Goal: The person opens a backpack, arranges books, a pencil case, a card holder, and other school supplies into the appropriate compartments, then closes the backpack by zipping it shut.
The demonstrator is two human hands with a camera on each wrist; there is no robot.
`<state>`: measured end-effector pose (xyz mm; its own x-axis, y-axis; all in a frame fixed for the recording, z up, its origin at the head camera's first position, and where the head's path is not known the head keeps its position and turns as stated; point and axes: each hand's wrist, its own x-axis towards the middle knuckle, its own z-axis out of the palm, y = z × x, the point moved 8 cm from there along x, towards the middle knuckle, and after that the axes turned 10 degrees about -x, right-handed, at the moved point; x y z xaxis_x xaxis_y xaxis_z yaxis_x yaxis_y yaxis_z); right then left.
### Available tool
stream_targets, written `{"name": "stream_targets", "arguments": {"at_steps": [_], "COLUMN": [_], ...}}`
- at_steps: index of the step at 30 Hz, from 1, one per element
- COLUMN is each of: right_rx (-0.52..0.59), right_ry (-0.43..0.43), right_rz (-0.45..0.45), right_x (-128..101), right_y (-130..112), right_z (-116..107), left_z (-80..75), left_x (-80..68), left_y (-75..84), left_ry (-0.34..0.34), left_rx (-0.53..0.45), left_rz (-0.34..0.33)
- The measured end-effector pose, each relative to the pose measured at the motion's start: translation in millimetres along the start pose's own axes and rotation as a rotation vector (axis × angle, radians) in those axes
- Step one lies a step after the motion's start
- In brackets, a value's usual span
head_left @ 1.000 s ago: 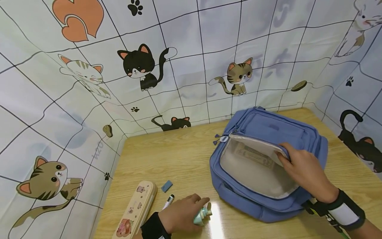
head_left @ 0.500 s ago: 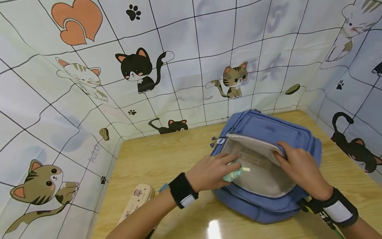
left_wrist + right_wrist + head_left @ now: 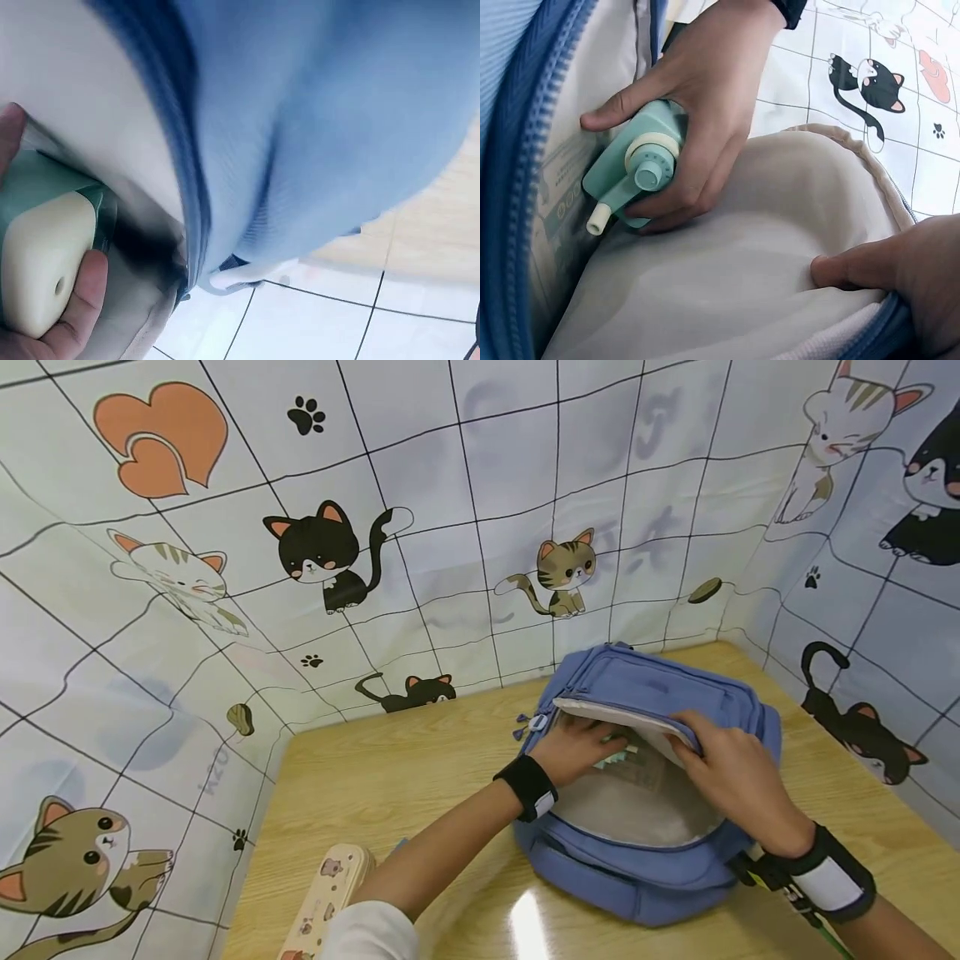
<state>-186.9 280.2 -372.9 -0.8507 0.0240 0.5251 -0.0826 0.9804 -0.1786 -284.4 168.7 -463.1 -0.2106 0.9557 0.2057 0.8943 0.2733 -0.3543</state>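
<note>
My left hand (image 3: pixel 705 97) grips mint sharpener (image 3: pixel 634 169) inside backpack (image 3: pixel 660 681); right hand (image 3: pixel 723 768) pinches flap open; push deep, release gently.

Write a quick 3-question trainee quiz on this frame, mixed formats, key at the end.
1. True or false: the left hand grips the mint-green pencil sharpener inside the open blue backpack.
2. What does the right hand do? A) rests flat on the table B) holds up the backpack's flap C) holds the pencil case
3. Fill in: the cream pencil case lies on the wooden ____.

Key: 1 true; 2 B; 3 table.
</note>
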Motion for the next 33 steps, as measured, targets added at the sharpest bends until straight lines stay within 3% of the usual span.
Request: {"name": "stream_targets", "arguments": {"at_steps": [5,9,13,15,17,20,23,26,29,33], "right_rx": [0.015,0.025,0.029,0.03,0.028,0.026,0.025,0.02,0.012,0.017], "right_ry": [0.008,0.008,0.012,0.013,0.014,-0.004,-0.027,-0.035,-0.033,-0.047], "right_rz": [-0.016,-0.027,-0.038,-0.038,-0.037,-0.03,-0.025,-0.015,-0.006,0.013], "right_x": [3.1,4.8,6.4,6.3,5.6,3.0,-0.5,-3.3,-4.0,-2.8], "right_y": [-6.5,-10.5,-14.4,-14.9,-14.3,-12.1,-8.8,-5.0,-3.1,-3.9], "right_z": [-0.3,0.5,2.5,3.9,5.3,7.5,7.3,4.6,3.1,6.5], "left_z": [12.9,23.2,22.8,15.2,2.1,-35.3,-80.3,-108.5,-111.4,-93.4], "left_x": [-8.9,-18.2,-23.4,-26.8,-32.7,-51.6,-86.9,-139.6,-203.2,-291.2], "left_y": [-5.0,-12.0,-18.9,-19.9,-19.8,-19.9,-22.8,-32.7,-47.5,-59.3], "left_ry": [0.066,0.051,0.019,-0.017,-0.1,-0.185,-0.181,-0.089,-0.023,-0.006], "left_rx": [0.018,-0.005,0.016,-0.038,-0.154,-0.4,-0.573,-0.619,-0.609,-0.621], "left_rz": [-0.034,-0.06,-0.07,-0.067,-0.078,-0.11,-0.15,-0.218,-0.368,-0.61]}}
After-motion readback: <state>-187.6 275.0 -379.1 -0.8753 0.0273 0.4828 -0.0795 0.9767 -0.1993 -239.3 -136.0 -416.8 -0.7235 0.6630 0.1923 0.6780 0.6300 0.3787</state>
